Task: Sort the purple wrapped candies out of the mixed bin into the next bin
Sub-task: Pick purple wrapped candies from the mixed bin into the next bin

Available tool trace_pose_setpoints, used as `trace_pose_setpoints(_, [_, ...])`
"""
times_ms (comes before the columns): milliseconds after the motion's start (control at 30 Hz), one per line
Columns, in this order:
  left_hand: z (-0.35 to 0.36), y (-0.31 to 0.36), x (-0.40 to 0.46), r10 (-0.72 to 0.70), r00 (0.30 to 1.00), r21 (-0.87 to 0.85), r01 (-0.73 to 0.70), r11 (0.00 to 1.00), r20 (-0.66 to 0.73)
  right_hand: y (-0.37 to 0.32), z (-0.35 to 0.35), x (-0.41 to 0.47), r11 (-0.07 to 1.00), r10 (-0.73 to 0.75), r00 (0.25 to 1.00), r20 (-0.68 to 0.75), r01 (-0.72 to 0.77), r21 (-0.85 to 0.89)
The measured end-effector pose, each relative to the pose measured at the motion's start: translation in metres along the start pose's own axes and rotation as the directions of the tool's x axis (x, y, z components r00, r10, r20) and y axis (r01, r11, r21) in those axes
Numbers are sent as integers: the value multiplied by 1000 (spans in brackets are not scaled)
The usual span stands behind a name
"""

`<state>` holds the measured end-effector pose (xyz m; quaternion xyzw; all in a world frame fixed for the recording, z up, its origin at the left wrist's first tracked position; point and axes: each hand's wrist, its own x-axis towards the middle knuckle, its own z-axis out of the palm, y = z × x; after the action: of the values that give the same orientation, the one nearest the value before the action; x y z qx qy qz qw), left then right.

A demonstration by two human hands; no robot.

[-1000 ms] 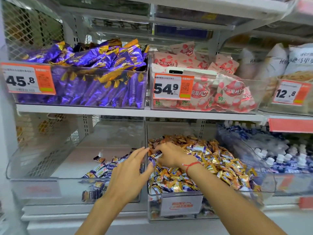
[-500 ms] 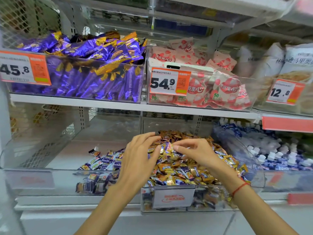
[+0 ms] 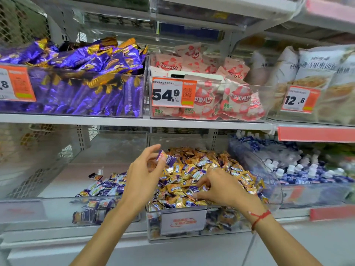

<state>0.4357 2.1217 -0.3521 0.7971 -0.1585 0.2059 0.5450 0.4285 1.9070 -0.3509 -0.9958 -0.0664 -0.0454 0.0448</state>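
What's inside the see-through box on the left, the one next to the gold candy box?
A small pile of purple candies lies in the front right of the left bin. The rest shows bare floor. The left hand covers the pile's right edge.

You are getting a single view, from the camera worn on your head, so no second view is overlapping it. It is looking forward and slightly down at a white metal store shelf (image 3: 134,121), standing close in front of it. The wide lens is bending the shelf edges at the frame borders. The upper row of clear plastic bins is filling the top half; the lower row is sitting in the middle, with the clear plastic bin of mixed gold and purple wrapped candies (image 3: 194,223) near the centre. Your forearms are entering from the bottom edge, so your left hand (image 3: 143,179) and right hand (image 3: 221,187) are lying just below mid-frame, very near the lens.
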Motion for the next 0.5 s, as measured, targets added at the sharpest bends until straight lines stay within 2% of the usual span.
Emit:
trace_pose_setpoints(167, [-15, -6, 3, -47, 999, -3, 47, 999, -19, 0, 4, 2, 995, -64, 992, -107, 72, 69])
trace_pose_setpoints(300, [-18, -9, 2, -83, 996, 5, 83, 997, -15, -5, 4, 5, 951, -9, 973, -232, 81, 300])
trace_pose_setpoints(367, [-19, -9, 0, -72, 997, 38, 72, 997, 14, -7, 0, 6, 894, 48, 958, -282, 85, 441])
trace_pose_setpoints(433, [-20, -9, -2, -68, 997, 72, 65, 995, 45, -11, -4, 7, 824, 90, 965, -246, 67, 563])
trace_pose_setpoints(500, [-20, -10, -3, -71, 996, 98, 64, 993, 63, -14, -7, 9, 848, 67, 977, -202, 50, 527])
